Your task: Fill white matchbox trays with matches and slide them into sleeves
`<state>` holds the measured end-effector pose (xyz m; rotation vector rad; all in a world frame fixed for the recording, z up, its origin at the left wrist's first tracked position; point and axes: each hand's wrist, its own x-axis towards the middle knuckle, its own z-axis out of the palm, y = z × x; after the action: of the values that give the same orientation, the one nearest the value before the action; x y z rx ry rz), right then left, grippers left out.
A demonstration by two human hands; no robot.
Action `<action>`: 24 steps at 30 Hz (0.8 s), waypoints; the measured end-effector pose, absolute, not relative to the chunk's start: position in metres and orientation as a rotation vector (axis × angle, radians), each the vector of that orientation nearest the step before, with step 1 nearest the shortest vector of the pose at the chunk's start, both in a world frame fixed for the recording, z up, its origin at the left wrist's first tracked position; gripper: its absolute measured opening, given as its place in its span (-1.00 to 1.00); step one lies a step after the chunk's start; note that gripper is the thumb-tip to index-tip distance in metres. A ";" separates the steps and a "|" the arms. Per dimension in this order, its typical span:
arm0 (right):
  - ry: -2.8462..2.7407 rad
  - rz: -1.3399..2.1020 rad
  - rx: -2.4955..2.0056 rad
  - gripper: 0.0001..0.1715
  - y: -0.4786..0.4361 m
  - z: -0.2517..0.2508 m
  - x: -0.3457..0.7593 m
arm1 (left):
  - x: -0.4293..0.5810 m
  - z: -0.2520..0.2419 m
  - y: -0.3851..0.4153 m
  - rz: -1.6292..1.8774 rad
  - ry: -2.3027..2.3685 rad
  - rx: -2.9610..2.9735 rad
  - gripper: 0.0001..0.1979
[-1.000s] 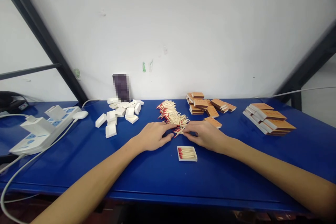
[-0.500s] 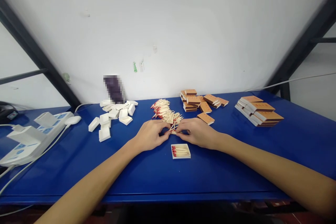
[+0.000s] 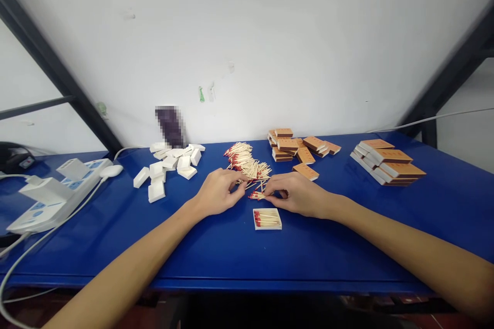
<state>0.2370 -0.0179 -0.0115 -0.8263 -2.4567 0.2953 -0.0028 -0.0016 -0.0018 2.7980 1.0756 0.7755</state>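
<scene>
My right hand (image 3: 295,193) pinches a small bunch of matches (image 3: 257,195), their red heads pointing left. My left hand (image 3: 221,191) is beside the front left of the match pile (image 3: 247,162), thumb and forefinger apart, with nothing seen between them. Just in front of the hands lies a white tray (image 3: 267,227) with a layer of matches in it, red heads at the left. Loose matches lie between the two hands.
White trays (image 3: 156,191) are heaped at the back left, near a pixelated dark object (image 3: 172,126). Orange matchboxes (image 3: 305,171) lie behind my right hand; more (image 3: 391,156) are stacked farther right. A power strip (image 3: 57,195) with cables occupies the left.
My hands have moved apart. The left has let go of the matches, and the bunch now shows at my right fingertips. The view has shifted slightly.
</scene>
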 end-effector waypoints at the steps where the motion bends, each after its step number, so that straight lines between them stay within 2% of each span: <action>1: -2.454 0.295 -0.820 -0.82 -0.018 -0.012 0.237 | -0.004 -0.001 -0.002 0.753 1.005 2.823 -0.76; 7: -2.448 0.273 -0.818 -0.81 -0.016 -0.015 0.237 | -0.004 0.001 -0.007 0.517 0.825 2.934 -0.79; 12: -2.423 0.271 -0.796 -0.82 -0.018 -0.017 0.238 | -0.003 0.000 -0.006 0.472 0.826 2.950 -0.79; 20: -2.572 -0.110 -0.787 -0.72 -0.020 -0.021 0.242 | -0.004 0.000 -0.005 0.476 0.808 2.967 -0.79; 24: -2.590 -0.178 -0.798 -0.72 -0.020 -0.023 0.243 | -0.004 0.001 -0.005 0.453 0.780 2.975 -0.79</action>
<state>0.2428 -0.0196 -0.0226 -0.7978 -2.5900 -0.1777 -0.0045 -0.0055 0.0013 2.9748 0.7803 0.4534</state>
